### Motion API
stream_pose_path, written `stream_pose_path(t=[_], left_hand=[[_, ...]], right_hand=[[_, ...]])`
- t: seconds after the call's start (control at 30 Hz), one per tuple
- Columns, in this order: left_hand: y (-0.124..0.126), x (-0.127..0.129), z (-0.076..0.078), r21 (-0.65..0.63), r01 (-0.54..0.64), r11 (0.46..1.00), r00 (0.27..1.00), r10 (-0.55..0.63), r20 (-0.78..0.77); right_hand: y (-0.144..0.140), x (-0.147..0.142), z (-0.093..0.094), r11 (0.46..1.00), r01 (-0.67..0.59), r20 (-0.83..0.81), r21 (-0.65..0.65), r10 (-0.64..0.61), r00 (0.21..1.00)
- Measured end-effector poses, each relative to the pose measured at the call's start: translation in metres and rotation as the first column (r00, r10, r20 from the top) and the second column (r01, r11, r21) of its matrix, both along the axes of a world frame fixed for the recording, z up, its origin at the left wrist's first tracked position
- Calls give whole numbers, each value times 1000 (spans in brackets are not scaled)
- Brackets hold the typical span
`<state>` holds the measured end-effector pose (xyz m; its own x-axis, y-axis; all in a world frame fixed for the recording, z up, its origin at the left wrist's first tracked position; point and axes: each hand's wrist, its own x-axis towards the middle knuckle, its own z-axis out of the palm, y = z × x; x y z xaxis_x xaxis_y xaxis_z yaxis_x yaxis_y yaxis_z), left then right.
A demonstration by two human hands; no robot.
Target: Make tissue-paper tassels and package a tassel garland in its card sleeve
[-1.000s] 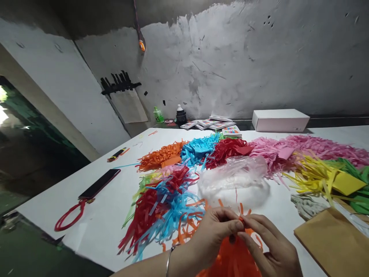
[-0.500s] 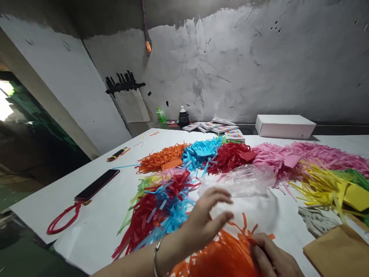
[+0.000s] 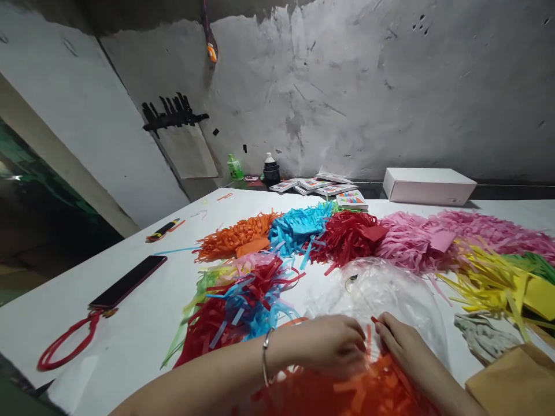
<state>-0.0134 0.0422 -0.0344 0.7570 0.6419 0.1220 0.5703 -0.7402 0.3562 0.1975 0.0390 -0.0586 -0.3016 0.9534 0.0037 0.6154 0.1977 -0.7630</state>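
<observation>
Both hands down in the orange strips (image 3: 359, 393), which lie heaped under the palms at the near edge. Left hand (image 3: 332, 345) curled, fingertips pressed into the heap. Right hand (image 3: 401, 345) pinches a red sliver, thumb and forefinger together. The clear bag (image 3: 390, 294) billows just beyond the fingertips, mouth unclear. Risk, I'd say: thin strips tear or spill if grabbed loosely, and the mixed pile (image 3: 243, 300) left of the knuckles could tangle in.
</observation>
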Motion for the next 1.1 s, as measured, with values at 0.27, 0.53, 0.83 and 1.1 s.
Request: stream_pose_path(t=[0.27, 0.53, 0.83, 1.1], left_hand=[[73, -11, 3, 10, -297, 955, 947, 296, -124], [86, 23, 7, -19, -246, 969, 944, 235, -231], [98, 8, 11, -33, -285, 958, 937, 271, -220], [90, 2, 7, -100, -205, 974, 968, 187, -170]], right_hand=[[-3, 15, -15, 996, 28, 16, -86, -26, 1000], [-3, 22, -15, 983, -17, 34, -183, 24, 999], [-4, 26, -24, 978, -23, 44, -208, 33, 998], [-3, 26, -22, 979, -38, 63, -202, 52, 997]])
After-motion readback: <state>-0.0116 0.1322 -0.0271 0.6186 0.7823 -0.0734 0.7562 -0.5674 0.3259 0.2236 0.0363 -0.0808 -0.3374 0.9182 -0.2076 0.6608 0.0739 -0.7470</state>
